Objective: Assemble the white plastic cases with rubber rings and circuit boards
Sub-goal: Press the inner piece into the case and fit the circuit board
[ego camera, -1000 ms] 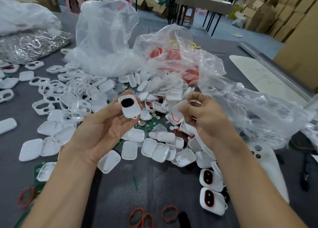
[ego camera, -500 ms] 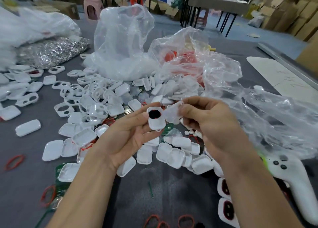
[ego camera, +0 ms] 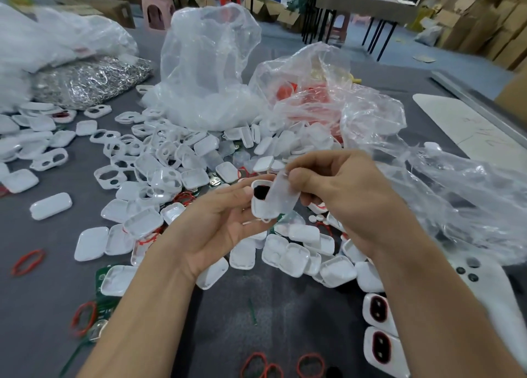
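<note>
Grey table (ego camera: 228, 335) buried in loose white shells (ego camera: 285, 255); above it the left hand (ego camera: 216, 229) grips a case half (ego camera: 258, 208) with a dark centre, and the right hand (ego camera: 345, 195) pinches a pale lid (ego camera: 282, 198) tilted against it. Closing step, I'd say: square the lid to the rim, then press.

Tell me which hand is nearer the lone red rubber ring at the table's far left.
Left. The left hand, holding a white case, is to the right of the red rubber ring; the right hand, pinching a translucent cover, lies farther right.
</note>
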### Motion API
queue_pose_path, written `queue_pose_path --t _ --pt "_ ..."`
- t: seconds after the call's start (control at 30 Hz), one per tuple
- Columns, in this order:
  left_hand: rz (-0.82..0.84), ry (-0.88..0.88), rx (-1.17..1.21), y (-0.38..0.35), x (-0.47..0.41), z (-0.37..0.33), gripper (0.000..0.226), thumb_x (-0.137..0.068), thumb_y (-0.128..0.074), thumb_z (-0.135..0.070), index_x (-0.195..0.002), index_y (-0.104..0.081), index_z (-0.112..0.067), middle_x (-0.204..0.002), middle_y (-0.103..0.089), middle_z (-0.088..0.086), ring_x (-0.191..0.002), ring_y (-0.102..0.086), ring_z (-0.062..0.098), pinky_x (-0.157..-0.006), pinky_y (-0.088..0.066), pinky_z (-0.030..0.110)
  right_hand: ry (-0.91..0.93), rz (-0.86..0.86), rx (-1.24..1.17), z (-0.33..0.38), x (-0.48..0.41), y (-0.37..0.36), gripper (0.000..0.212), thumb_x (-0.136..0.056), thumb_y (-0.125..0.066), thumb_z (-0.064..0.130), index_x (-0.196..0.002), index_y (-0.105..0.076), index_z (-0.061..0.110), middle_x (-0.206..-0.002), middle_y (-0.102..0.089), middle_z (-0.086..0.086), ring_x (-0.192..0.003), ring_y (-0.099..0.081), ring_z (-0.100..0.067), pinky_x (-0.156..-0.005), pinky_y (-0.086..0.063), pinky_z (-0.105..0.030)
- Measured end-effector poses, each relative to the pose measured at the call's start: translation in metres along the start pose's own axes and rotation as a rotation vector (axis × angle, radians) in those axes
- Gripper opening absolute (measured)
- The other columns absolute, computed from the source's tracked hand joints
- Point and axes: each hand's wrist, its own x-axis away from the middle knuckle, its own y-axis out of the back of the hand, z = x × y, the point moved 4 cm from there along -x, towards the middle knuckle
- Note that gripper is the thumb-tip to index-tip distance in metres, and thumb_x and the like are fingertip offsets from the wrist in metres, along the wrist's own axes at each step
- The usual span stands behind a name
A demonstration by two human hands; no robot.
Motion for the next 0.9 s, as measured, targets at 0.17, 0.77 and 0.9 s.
queue_pose_path --t 0.17,0.77,0.9 --pt "0.038 0.007 0.014 -0.001 0.000 0.001 0.038 -0.086 -0.066 -0.019 -0.122 -0.075 -0.012 -0.118 -0.073 0.007 -0.104 -0.071 0.021 -0.085 -0.059 0.035 0.043 0.014 0.081 0.005 -0.007 -0.007 0.018 -0.089 -0.072 -0.002 -0.079 -0.078 0.012 -0.064 -0.070 -0.004 -0.053 -0.055 -0.012 -0.053 -0.048 -0.020" --pt "0.024 -0.128 0.119 -0.006 0.000 -0.002 0.037 -0.087 -0.061 0.003 -0.119 -0.076 -0.007 -0.129 -0.070 0.015 -0.120 -0.068 0.030 -0.090 -0.060 0.038 -0.023 -0.687 0.164 -0.037 0.033 -0.035 0.015 -0.080 -0.076 0.029 -0.065 -0.070 0.029 -0.063 -0.068 0.024 -0.060 -0.065 0.001 -0.055 -0.044 -0.019" --pt "0.018 -0.127 0.122 -0.006 -0.001 -0.002 0.040 -0.078 -0.068 0.005 -0.115 -0.077 -0.008 -0.133 -0.067 0.020 -0.122 -0.066 0.032 -0.089 -0.060 0.039 -0.082 -0.602 -0.045 -0.037 0.026 -0.029 0.018 -0.083 -0.075 0.014 -0.067 -0.071 0.020 -0.058 -0.068 0.004 -0.050 -0.057 -0.009 -0.055 -0.047 -0.028"
